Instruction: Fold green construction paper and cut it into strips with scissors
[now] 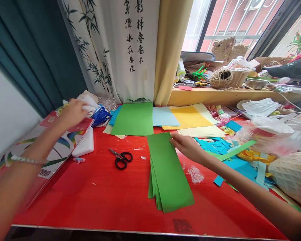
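Note:
My right hand (182,142) pinches the top right corner of several long green paper pieces (172,170), fanned out at their lower ends over the red table. My left hand (74,113) is at the far left, above a white box with coloured ribbon print (77,139) and close to a blue and white soft pack (100,115). Its fingertips are partly hidden and slightly smeared, so I cannot tell whether they grip anything. Black-handled scissors (121,158) lie between my hands, blades pointing up and left. A larger green sheet (132,118) lies behind the pieces.
Light blue paper (164,117) and yellow paper (188,117) lie at the back. Cut blue strips (213,146), a plastic bag (271,134) and a netted round object (293,174) crowd the right. A twine roll (222,78) stands on the windowsill. The table's front edge (110,231) is near.

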Available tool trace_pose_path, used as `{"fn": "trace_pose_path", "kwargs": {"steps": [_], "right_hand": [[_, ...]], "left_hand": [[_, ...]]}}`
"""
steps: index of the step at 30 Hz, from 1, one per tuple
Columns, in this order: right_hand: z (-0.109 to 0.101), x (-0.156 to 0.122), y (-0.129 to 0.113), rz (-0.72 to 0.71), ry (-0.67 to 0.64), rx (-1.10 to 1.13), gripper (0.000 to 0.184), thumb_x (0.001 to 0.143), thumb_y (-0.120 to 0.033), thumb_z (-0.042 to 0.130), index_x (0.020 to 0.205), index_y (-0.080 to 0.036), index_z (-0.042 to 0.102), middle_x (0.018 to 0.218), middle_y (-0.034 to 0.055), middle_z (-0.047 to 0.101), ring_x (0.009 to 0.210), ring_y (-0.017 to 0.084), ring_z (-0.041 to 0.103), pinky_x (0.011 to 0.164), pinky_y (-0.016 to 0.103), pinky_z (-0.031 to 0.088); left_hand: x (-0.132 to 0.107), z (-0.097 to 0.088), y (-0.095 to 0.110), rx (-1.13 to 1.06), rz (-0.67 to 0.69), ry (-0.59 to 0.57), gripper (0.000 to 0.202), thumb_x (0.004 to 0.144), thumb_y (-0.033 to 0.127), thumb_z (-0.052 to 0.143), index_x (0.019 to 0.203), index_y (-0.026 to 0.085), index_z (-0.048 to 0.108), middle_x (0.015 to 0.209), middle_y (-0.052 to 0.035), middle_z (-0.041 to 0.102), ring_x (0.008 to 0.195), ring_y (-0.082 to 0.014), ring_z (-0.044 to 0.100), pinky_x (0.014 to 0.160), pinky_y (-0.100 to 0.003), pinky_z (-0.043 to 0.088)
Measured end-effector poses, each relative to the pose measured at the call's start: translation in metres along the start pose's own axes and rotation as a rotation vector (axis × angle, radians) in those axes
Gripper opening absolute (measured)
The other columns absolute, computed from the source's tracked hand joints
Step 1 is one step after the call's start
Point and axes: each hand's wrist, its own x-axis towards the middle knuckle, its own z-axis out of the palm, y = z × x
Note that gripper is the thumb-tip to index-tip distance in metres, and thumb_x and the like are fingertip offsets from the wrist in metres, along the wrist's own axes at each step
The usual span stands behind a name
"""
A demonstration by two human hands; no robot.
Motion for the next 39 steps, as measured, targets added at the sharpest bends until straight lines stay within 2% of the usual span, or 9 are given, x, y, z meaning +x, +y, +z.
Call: {"fn": "trace_pose_path", "kwargs": {"steps": [5,9,13,18,23,30,34,37,39], "right_hand": [[0.015,-0.009,0.001,-0.042,0.132,-0.024,0.019,0.09,-0.031,0.034,0.073,-0.023,0.035,0.057,-0.004,0.036,0.05,0.013,0.034,0.05,0.026,0.024],[0.014,-0.014,-0.011,-0.042,0.343,0.288,0.02,0.09,-0.035,0.037,0.074,-0.023,0.037,0.058,-0.0049,0.035,0.052,0.012,0.035,0.05,0.024,0.028],[0.006,-0.01,-0.031,0.097,0.49,0.705,0.02,0.087,-0.044,0.043,0.082,-0.024,0.045,0.062,-0.0048,0.042,0.048,0.01,0.038,0.045,0.022,0.033],[0.015,0.007,-0.055,0.264,0.207,0.911,0.024,0.082,-0.045,0.047,0.089,-0.023,0.048,0.071,-0.0002,0.058,0.057,0.015,0.056,0.05,0.025,0.045],[0.07,0.044,-0.081,0.212,-0.104,0.734,0.013,0.082,-0.031,0.049,0.079,-0.019,0.052,0.066,0.0005,0.06,0.062,0.016,0.06,0.052,0.025,0.046],[0.146,0.102,-0.126,0.147,-0.244,0.607,0.024,0.087,-0.015,0.033,0.072,-0.016,0.051,0.042,-0.0005,0.051,0.039,0.015,0.054,0.041,0.025,0.043],[0.14,0.086,-0.126,0.027,-0.226,0.55,0.028,0.092,-0.026,0.034,0.105,-0.01,0.053,0.09,0.0142,0.068,0.071,0.02,0.067,0.059,0.031,0.052],[0.124,0.052,-0.105,-0.154,-0.214,0.449,0.045,0.084,-0.03,0.054,0.124,-0.014,0.045,0.127,0.0144,0.052,0.116,0.026,0.05,0.095,0.038,0.042],[0.115,0.026,-0.087,-0.485,-0.248,0.129,0.045,0.087,-0.031,0.05,0.127,-0.01,0.045,0.133,0.0157,0.047,0.127,0.027,0.037,0.104,0.041,0.032]], "left_hand": [[-0.061,0.033,0.085,-0.054,0.509,-0.427,0.048,0.069,0.014,0.058,0.113,0.031,0.056,0.119,0.0047,0.058,0.104,-0.0124,0.054,0.085,-0.018,0.042],[-0.096,0.048,0.114,0.007,0.529,-0.39,0.058,0.072,0.002,0.043,0.125,0.024,0.047,0.117,-0.0083,0.057,0.1,-0.0209,0.057,0.082,-0.031,0.044],[-0.105,0.039,0.1,0.061,0.44,-0.276,0.047,0.078,0.004,0.035,0.12,0.02,0.052,0.121,-0.0133,0.055,0.116,-0.0269,0.048,0.095,-0.041,0.037],[-0.133,0.025,0.04,0.16,-0.07,0.163,0.056,0.086,0.028,0.038,0.136,0.006,0.025,0.146,-0.0262,0.018,0.133,-0.0454,0.011,0.101,-0.064,0.016],[-0.161,0.022,0.02,0.135,-0.291,0.246,0.07,0.086,0.048,0.035,0.14,0.009,0.012,0.147,-0.0277,0.009,0.131,-0.049,0.013,0.098,-0.067,0.019],[-0.168,0.021,0.077,0.079,-0.105,0.165,0.055,0.089,0.042,0.03,0.135,0.011,0.032,0.144,-0.0198,0.029,0.135,-0.0339,0.02,0.108,-0.055,0.018],[-0.196,0.041,0.109,0.011,0.175,-0.063,0.064,0.085,0.053,0.036,0.135,0.014,0.034,0.145,-0.0156,0.029,0.135,-0.0285,0.022,0.107,-0.047,0.028],[-0.212,0.049,0.117,0.031,0.268,-0.077,0.062,0.085,0.048,0.038,0.138,0.016,0.031,0.147,-0.0128,0.025,0.136,-0.0273,0.019,0.108,-0.048,0.026],[-0.214,0.049,0.115,0.057,0.257,-0.054,0.059,0.084,0.04,0.039,0.138,0.017,0.031,0.146,-0.0118,0.028,0.136,-0.0275,0.017,0.109,-0.049,0.024]]}}
